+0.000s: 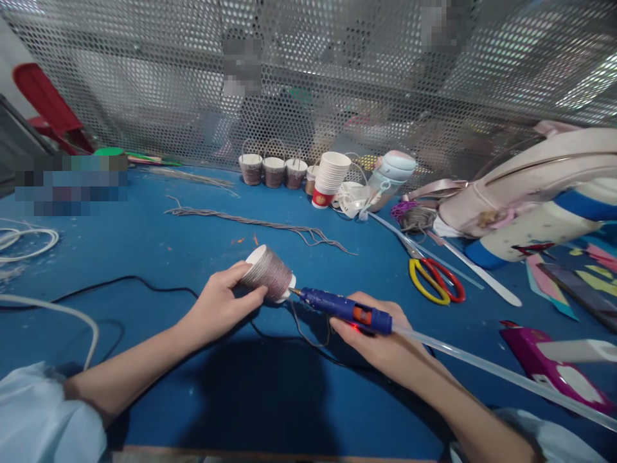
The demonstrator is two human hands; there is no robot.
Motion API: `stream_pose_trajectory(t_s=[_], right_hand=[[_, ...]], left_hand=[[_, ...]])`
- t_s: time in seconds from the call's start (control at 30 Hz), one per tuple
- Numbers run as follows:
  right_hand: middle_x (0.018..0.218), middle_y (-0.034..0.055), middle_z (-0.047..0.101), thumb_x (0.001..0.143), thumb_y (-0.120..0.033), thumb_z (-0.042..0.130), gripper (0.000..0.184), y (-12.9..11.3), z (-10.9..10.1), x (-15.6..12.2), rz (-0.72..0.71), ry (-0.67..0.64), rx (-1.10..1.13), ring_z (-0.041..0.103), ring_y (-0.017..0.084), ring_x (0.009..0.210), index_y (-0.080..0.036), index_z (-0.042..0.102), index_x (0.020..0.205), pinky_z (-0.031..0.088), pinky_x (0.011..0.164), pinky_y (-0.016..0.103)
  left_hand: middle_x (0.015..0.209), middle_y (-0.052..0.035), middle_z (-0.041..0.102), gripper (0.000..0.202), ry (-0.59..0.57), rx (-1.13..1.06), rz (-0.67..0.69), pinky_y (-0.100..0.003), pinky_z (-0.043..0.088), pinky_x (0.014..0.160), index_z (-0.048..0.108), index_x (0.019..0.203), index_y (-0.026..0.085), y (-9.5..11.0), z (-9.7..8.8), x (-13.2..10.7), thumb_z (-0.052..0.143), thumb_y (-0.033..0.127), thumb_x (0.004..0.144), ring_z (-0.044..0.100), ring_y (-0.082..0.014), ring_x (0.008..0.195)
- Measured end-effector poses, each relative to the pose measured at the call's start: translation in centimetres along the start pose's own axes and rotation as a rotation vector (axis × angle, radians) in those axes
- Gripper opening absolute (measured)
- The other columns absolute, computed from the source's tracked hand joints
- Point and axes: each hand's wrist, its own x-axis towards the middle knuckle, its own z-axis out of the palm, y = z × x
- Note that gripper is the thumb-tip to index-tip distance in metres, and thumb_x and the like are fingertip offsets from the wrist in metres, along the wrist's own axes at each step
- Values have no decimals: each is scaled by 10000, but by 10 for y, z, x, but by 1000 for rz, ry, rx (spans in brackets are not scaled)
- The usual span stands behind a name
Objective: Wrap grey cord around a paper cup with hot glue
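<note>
My left hand (226, 299) is closed around a paper cup (270, 273) wrapped in grey cord, tilted on its side with its mouth up and to the left. In my right hand (373, 331) is a blue hot glue gun (332, 305), its nozzle at the white rim on the cup's lower right end. A long clear glue stick (482, 363) runs out of the gun's back to the right. From the cup a loose tail of cord (303, 334) hangs down toward the table. My right fingertips are partly hidden behind the gun.
Cord strands (260, 222) lie across the blue table. Several wrapped cups (274, 172) and a stack of paper cups (330, 177) stand by the perforated metal screen. Scissors (436, 280), a pale bag (535, 180) and a magenta device (535, 360) are to the right; a black cable (130, 278) crosses the left.
</note>
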Motion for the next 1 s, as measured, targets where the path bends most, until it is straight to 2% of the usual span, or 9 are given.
stream_pose_trajectory(t_s=[0.47, 0.77, 1.0], right_hand=[[601, -27, 601, 811, -399, 594, 200, 0, 3, 0, -33, -47, -34, 534, 125, 524, -223, 604, 715, 404, 506, 229], [581, -28, 603, 810, -408, 588, 219, -1, 3, 1, 20, 40, -20, 531, 127, 521, -218, 599, 701, 413, 511, 234], [548, -30, 576, 796, -415, 590, 218, -3, 2, 0, 30, 14, -36, 501, 123, 490, -220, 604, 698, 392, 465, 229]], left_hand=[[748, -12, 589, 152, 4, 15, 25, -261, 430, 647, 670, 803, 147, 0, 0, 0, 572, 263, 791, 548, -144, 683], [770, -16, 584, 165, -14, -1, 13, -264, 425, 663, 663, 833, 137, -1, 0, 0, 566, 269, 806, 543, -143, 698], [700, 4, 547, 140, 24, 46, 53, -250, 409, 612, 654, 767, 149, 0, 1, 0, 574, 261, 793, 511, -130, 644]])
